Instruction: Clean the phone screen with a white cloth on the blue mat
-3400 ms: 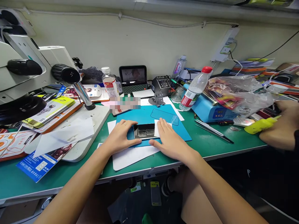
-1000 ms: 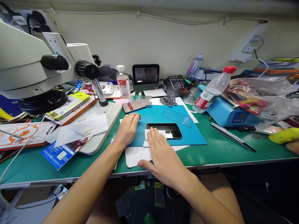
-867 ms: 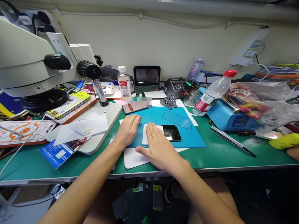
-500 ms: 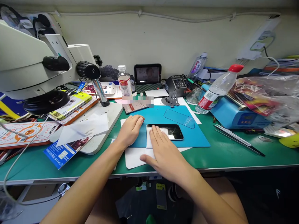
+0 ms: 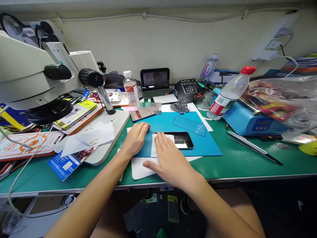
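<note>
A black phone (image 5: pixel 182 140) lies screen up on a blue mat (image 5: pixel 183 127) in the middle of the green bench. My right hand (image 5: pixel 168 158) lies flat with fingers stretched out, pressing a white wipe (image 5: pixel 155 145) onto the left end of the phone. My left hand (image 5: pixel 135 138) rests on the mat's left edge beside the phone's end, fingers curled loosely, a ring on one finger; nothing shows in it. A clear screen protector (image 5: pixel 189 121) lies on the mat behind the phone.
A white microscope (image 5: pixel 37 79) and its base (image 5: pixel 104 132) stand at the left among printed packets. Bottles (image 5: pixel 130 88) (image 5: pixel 228 94), a small display (image 5: pixel 155 79), a blue heater box (image 5: pixel 250 120), tweezers (image 5: pixel 250 148) and a plastic bag (image 5: pixel 279 99) crowd the back and right. White paper (image 5: pixel 140 167) lies under the mat.
My right hand has rubbed the white wipe back and forth over the phone's left end. The left hand stayed at the mat's edge. The view shifted slightly.
</note>
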`<state>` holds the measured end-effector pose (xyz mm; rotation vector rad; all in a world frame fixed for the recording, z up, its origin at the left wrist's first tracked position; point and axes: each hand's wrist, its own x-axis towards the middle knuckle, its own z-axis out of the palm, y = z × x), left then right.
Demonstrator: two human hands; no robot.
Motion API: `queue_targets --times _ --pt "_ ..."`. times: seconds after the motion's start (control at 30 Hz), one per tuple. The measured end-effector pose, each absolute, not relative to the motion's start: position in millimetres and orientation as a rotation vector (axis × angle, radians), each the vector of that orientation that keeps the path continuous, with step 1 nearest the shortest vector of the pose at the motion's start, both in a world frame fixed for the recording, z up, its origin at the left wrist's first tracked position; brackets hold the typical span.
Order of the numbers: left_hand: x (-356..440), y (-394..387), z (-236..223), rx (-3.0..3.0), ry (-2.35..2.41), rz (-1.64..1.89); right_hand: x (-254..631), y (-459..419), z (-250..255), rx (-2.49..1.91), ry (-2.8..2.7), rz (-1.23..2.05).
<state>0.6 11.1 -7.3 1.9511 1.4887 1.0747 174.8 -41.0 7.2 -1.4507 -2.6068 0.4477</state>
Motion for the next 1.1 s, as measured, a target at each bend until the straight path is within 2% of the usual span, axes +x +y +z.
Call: queue_targets --times 0.1,0.33,0.53,0.77,0.97,1.1 --pt "-0.8 9.8 -7.9 1.944 1.503 1.074 167.6 -16.1 8.4 -1.471 -2.585 0.432" --pt "0.3 11.4 -7.7 1.955 1.486 1.079 194.5 -57.4 -1.2 -1.387 -2.618 0.386" --pt "-0.4 10.3 -7.2 1.971 1.510 1.066 179.1 -19.7 9.4 -1.417 -2.607 0.452" --pt "0.2 10.8 -7.0 1.964 1.497 1.075 188.1 -56.3 3.8 -1.383 -2.609 0.460" --pt "-1.4 7.6 -8.0 1.946 1.512 1.058 169.0 -25.7 9.8 -1.408 -2.585 0.464" --pt "-2.8 6.6 -9.4 1.930 1.492 1.068 175.5 -45.8 1.8 -1.359 -2.576 0.420"
